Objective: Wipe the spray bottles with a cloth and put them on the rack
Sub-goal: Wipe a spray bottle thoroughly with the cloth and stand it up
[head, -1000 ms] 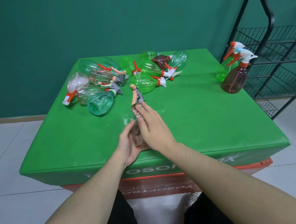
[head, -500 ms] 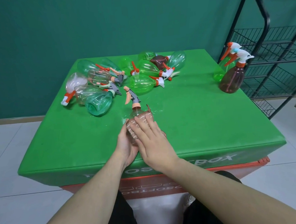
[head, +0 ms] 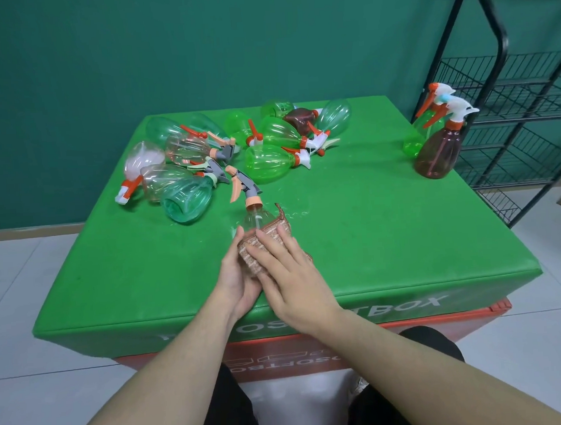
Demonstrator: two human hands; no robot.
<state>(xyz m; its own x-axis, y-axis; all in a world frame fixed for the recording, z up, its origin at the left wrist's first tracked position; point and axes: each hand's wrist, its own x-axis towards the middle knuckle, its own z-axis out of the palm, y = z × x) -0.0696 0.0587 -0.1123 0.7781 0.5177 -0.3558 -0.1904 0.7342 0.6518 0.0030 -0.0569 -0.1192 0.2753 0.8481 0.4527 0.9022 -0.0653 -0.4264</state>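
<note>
Left hand (head: 235, 279) cups clear bottle (head: 255, 221) near tabletop (head: 371, 240) front edge; right hand (head: 285, 270) presses cloth (head: 267, 237) flat on it. Bottle pile (head: 224, 150) beyond grip, bare green rightward, rack (head: 511, 119) far right.

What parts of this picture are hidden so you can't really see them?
Head view, the only one:
- Lower body of the clear bottle: covered by the cloth and both hands.
- Left hand fingers: behind the bottle and the right hand.
- Rack: cut off by the right and top edges.
- Green bottle at the far right: partly behind the brown bottle.
</note>
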